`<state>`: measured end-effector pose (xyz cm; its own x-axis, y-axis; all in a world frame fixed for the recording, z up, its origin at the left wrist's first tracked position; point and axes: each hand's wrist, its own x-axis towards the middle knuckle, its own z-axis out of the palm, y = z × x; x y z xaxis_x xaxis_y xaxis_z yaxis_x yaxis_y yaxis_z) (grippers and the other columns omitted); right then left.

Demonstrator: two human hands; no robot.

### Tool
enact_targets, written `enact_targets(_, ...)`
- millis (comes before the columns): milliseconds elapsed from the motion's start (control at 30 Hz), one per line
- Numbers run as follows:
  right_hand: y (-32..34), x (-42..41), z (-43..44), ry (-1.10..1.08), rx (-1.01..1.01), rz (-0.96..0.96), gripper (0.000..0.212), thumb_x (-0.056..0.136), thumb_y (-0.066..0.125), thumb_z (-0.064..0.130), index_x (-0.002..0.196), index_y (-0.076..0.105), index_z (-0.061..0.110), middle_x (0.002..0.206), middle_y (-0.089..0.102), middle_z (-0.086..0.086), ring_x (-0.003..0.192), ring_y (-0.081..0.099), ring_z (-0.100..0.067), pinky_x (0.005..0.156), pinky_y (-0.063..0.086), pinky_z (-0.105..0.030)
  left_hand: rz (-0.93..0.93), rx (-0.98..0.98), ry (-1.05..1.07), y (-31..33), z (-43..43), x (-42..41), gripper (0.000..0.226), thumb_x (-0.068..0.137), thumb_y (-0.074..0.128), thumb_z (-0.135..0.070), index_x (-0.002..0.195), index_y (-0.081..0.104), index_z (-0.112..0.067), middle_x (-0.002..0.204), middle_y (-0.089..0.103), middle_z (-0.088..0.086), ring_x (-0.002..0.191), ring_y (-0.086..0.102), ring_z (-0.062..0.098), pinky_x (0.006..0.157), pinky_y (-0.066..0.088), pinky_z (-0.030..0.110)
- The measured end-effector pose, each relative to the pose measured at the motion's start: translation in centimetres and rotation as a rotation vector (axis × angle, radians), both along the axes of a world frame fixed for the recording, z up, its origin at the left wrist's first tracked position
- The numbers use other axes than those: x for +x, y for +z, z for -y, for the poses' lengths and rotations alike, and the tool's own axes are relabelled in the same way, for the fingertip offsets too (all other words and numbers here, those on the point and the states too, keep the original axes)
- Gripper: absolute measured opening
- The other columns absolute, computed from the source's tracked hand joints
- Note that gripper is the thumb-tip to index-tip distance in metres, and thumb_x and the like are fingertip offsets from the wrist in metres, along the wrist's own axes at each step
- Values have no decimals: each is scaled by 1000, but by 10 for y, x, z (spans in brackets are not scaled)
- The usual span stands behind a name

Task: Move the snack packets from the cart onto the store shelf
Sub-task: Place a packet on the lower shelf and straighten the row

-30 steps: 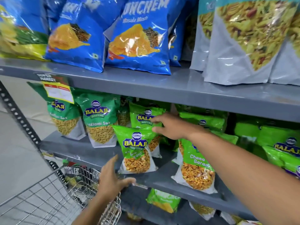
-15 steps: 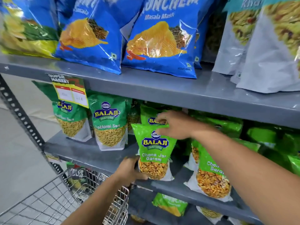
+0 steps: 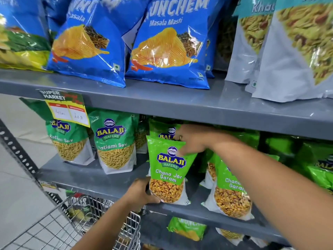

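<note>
Across the whole frame runs a grey metal store shelf point(image 3: 180, 103) with three boards in view. Top board: blue Crunchem chip bags point(image 3: 167, 44) in the middle, pale grey namkeen pouches point(image 3: 288, 51) at right. Wire cart point(image 3: 75, 226) sits low at near left, just beside the shelf's near edge, some dark packets inside, too blurred to read. Middle board: dark green Ratlami Sev packets point(image 3: 113, 143) at left, upright, and a second Chana Jor Garam pouch point(image 3: 232, 190) at right. Light green Chana Jor Garam packet point(image 3: 169, 168) stands upright on the middle board near its front edge, between those two. Right hand point(image 3: 192, 139) is closed on the packet's top right corner, fingers over the top edge. Left hand point(image 3: 142, 192) is wrapped around its bottom left corner, thumb on the clear window. Yellow price tag point(image 3: 69, 112) hangs off the top board's edge at left.
</note>
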<state>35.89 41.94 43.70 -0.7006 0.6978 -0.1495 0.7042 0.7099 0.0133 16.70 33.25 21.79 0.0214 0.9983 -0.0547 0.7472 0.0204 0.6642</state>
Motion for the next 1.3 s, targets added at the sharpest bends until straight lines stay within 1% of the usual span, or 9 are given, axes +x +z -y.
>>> enact_targets(167,1,20,1,-111,49,-66,21,83,64,17,67,50,18,64,47,-5,70,45,-19,54,31,-32,-4,12,1,-1,0,0,34,52,85,-37,64,54,-44,55,61,-32,54,54,-15,45,37,8)
enact_targets(233,-2,27,5,-125,3,-202,10,86,63,22,95,64,18,95,67,-9,91,60,-23,74,45,-31,11,8,9,3,3,4,35,54,86,-34,71,55,-40,54,61,-26,51,54,-11,44,36,10)
enact_targets(300,-3,42,12,-155,-21,-253,39,86,64,31,123,55,22,127,62,-7,114,58,-27,94,46,-33,73,41,59,6,11,7,43,54,89,-26,81,58,-38,58,65,-26,54,57,-10,47,40,9)
enact_targets(467,6,126,21,-248,60,-254,46,88,55,45,132,44,36,143,49,1,126,49,-25,98,39,-32,88,343,489,-9,62,36,69,37,89,-51,83,54,-12,80,59,9,78,55,26,65,50,39)
enact_targets(600,18,214,32,-383,74,-138,46,89,53,48,133,43,40,143,50,2,125,50,-24,99,38,-29,64,457,94,-24,96,124,54,54,65,-76,79,49,-32,76,57,-5,76,55,9,66,40,17)
enact_targets(733,23,294,43,-496,79,-50,46,88,57,46,132,46,36,144,48,1,127,48,-25,101,36,-29,104,371,-303,-34,80,225,52,67,59,-74,105,51,-39,112,53,-18,108,50,3,91,31,5)
enact_targets(833,19,338,52,-539,113,-16,46,86,60,42,130,52,31,142,51,-1,126,49,-26,100,37,-27,185,178,-396,-20,54,304,70,69,64,-66,130,42,-38,128,39,-28,127,43,3,105,30,13)
enact_targets(1033,1,359,53,-535,117,-77,41,88,58,37,127,57,24,132,61,-4,119,56,-27,95,44,-30,204,5,-271,8,-1,389,99,73,78,-35,149,17,-20,143,48,3,127,49,23,96,40,30)
enact_targets(1300,-16,344,41,-586,174,-56,28,88,55,21,113,66,26,124,64,-7,111,62,-31,91,52,-39,86,72,-168,6,-15,403,21,75,72,-25,89,62,-13,88,73,6,80,65,21,70,47,32)
